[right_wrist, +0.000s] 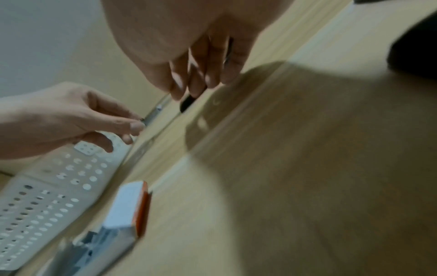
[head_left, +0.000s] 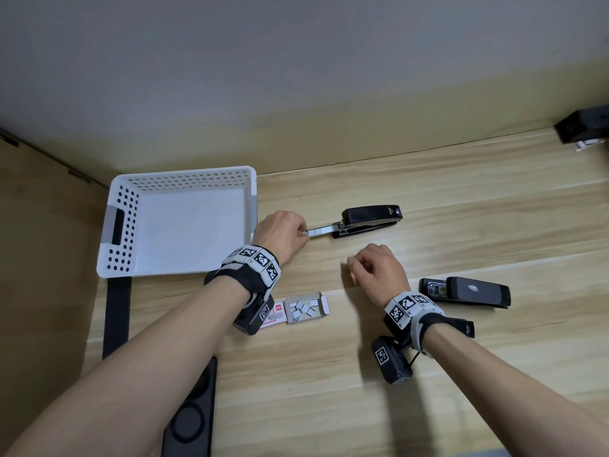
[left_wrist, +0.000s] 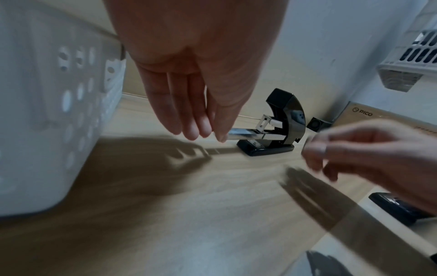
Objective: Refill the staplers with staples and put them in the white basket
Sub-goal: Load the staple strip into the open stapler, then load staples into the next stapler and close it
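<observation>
A black stapler lies on the wooden table with its metal staple tray pulled out toward the left. My left hand pinches the tray's outer end, right beside the white basket, which holds nothing. My right hand hovers just in front of the stapler with its fingers curled; blur hides whether it holds anything. An open box of staples lies nearer me, between my wrists.
Another black stapler lies to the right of my right wrist, with a further dark one partly under it. A black device sits at the far right by the wall. A black pad lies at the table's near-left edge.
</observation>
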The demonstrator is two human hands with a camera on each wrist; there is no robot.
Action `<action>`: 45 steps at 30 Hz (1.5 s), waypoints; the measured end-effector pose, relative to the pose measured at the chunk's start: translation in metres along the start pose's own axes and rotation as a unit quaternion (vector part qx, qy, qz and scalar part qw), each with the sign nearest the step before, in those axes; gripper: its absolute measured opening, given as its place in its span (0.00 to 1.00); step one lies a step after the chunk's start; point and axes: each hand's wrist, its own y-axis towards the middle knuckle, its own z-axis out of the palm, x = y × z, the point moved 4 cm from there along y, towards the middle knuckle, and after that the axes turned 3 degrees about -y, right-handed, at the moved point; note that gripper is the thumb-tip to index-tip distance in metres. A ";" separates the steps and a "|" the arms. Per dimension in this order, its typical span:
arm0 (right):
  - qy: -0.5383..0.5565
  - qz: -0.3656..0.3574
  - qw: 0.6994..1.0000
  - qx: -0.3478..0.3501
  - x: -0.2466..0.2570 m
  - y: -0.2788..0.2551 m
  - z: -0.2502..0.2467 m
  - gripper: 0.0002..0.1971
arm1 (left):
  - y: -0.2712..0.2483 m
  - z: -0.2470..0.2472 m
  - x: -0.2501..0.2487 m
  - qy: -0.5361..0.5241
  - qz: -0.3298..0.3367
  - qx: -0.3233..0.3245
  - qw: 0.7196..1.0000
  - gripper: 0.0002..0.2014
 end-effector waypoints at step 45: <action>-0.170 0.083 0.982 0.008 0.009 0.044 -0.083 0.21 | -0.011 0.029 -0.055 -0.440 -0.233 0.041 0.866 0.07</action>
